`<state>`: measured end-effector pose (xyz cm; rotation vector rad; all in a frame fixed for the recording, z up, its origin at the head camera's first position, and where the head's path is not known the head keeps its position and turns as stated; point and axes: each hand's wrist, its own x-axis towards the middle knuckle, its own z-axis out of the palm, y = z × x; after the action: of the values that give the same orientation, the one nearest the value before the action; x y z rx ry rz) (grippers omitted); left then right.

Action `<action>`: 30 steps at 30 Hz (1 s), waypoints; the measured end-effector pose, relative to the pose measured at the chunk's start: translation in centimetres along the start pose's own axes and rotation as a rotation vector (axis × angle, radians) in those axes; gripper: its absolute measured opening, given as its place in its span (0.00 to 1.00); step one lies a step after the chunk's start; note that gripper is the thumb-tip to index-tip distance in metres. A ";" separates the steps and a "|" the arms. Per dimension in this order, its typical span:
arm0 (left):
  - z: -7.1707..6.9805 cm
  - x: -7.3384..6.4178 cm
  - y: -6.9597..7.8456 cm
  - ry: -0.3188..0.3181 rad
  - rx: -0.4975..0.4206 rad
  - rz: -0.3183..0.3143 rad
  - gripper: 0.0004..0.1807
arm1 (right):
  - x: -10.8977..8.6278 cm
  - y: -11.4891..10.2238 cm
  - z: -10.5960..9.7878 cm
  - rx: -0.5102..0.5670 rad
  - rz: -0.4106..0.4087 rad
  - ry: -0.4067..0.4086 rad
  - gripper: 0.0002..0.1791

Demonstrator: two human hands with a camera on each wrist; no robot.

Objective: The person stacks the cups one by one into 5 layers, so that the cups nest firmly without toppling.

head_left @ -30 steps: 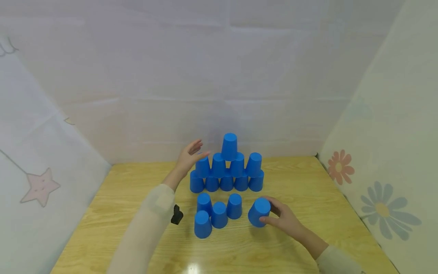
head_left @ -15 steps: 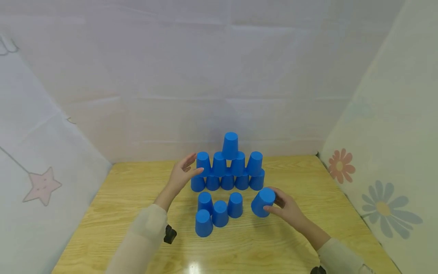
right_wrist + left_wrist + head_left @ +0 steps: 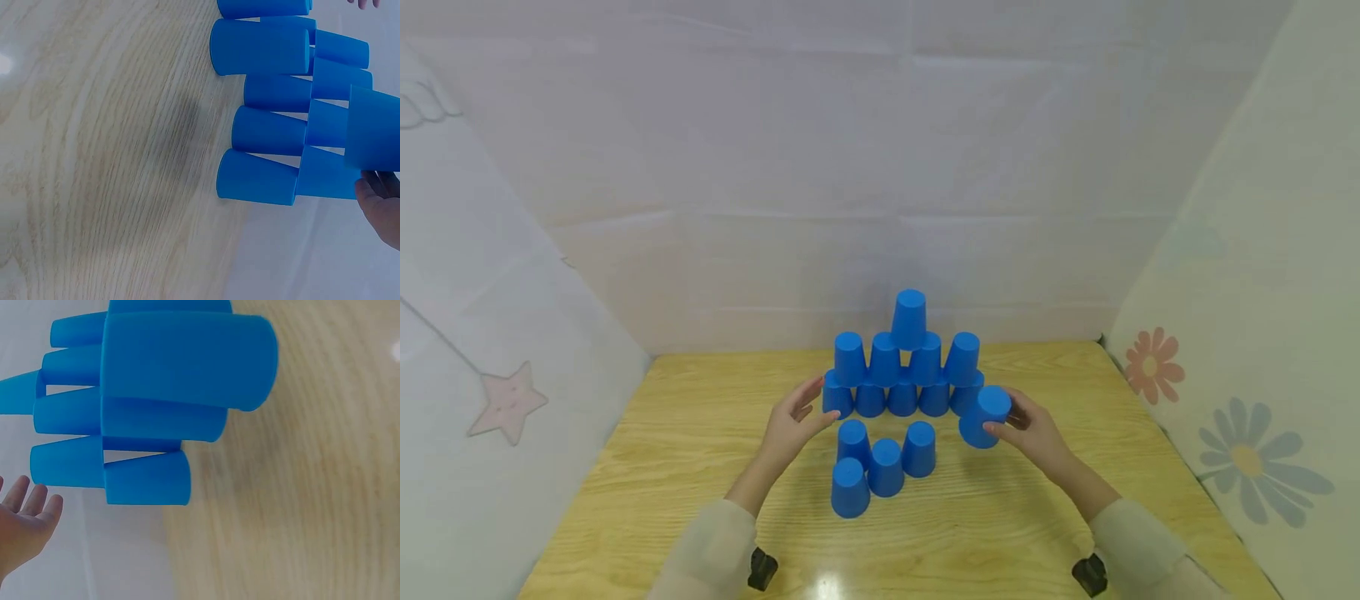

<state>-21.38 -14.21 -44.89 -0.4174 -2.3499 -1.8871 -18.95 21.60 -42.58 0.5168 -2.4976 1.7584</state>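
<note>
Upside-down blue cups form a stepped wall at the back of the table, with one cup (image 3: 909, 322) on top of the second row. My right hand (image 3: 1034, 433) grips a single blue cup (image 3: 982, 419) upside down, in front of the wall's right end. In the right wrist view that held cup (image 3: 376, 128) overlaps the stacked cups. My left hand (image 3: 790, 425) is beside the leftmost bottom cup (image 3: 837, 396), fingers extended and nothing held. The left wrist view shows the left hand's fingers (image 3: 34, 503) spread near a second-row cup (image 3: 69, 462).
In front of the wall several loose upside-down cups stand close together, among them a nearest one (image 3: 850, 490). The wooden table (image 3: 647, 492) ends at a pale sheet (image 3: 760, 275) behind; printed sheets rise at both sides.
My right hand has carried its cup away from me, toward the wall's right end. My left hand has come down from the second row's left end to beside the bottom row.
</note>
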 end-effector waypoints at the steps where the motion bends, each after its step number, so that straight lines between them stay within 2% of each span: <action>1: 0.0 -0.3 -0.4 0.004 0.004 -0.001 0.32 | 0.1 -0.3 0.1 0.001 0.006 0.002 0.29; 4: 0.3 -1.4 0.2 0.007 -0.007 -0.019 0.32 | 0.5 -0.2 0.2 0.003 0.008 0.010 0.29; 8: 1.0 -2.9 1.0 -0.010 -0.016 -0.056 0.32 | 1.4 1.1 0.0 0.013 -0.003 0.021 0.30; 14: 1.9 -4.5 0.4 -0.040 -0.021 -0.116 0.35 | 2.6 0.8 -0.2 0.020 0.004 0.031 0.31; 23: 2.9 -5.7 -0.4 -0.083 0.007 -0.142 0.35 | 4.4 -0.2 -0.7 -0.011 0.029 0.048 0.32; 30: 3.4 -6.5 -0.8 -0.086 0.037 -0.158 0.36 | 5.8 -0.9 -0.8 -0.025 0.028 0.034 0.33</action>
<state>-15.07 -12.07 -48.01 -0.3246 -2.5388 -1.9235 -24.33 20.66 -40.15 0.4486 -2.5121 1.7280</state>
